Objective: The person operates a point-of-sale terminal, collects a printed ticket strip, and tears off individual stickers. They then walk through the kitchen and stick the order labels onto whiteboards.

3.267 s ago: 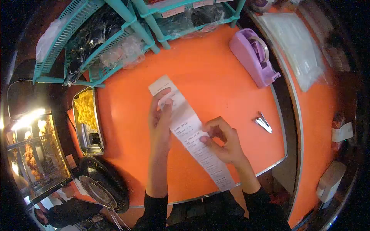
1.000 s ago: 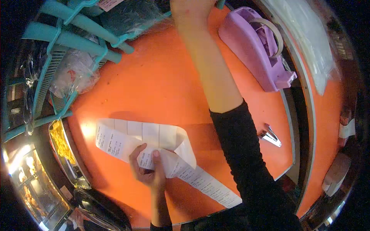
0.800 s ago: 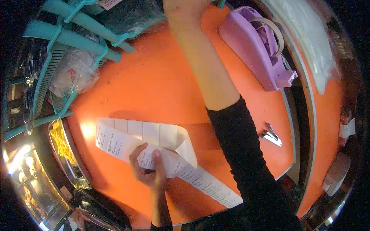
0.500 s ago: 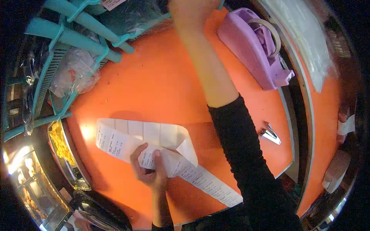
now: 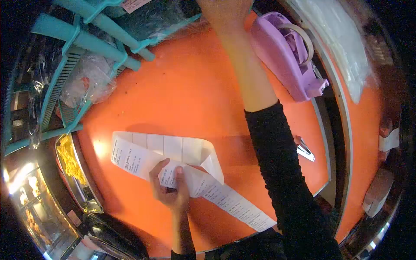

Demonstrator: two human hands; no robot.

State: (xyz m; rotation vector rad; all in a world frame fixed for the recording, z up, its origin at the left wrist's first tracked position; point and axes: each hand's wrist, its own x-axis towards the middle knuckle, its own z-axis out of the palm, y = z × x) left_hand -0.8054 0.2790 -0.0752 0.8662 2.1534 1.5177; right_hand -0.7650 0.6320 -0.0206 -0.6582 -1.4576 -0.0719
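Note:
Near the lower middle of the orange table, my left hand pinches a long printed paper strip between thumb and fingers. The strip loops back on itself behind the hand, and its free end slants down to the right towards the table's front edge. My right arm reaches far forward, with my right hand at the top edge of the view beside the teal rack. Its fingers are cut off, so what it holds or touches is hidden.
A purple tape dispenser stands at the right back, with a metal stapler-like tool nearer. Teal racks with plastic bags line the left back. A metal tray of yellow food and a lit display case are at the left.
Since the oldest frame, my right hand has left the strip and reached forward to the top. The strip, then straight, is now looped in my left hand, lower down. Recently, little has moved.

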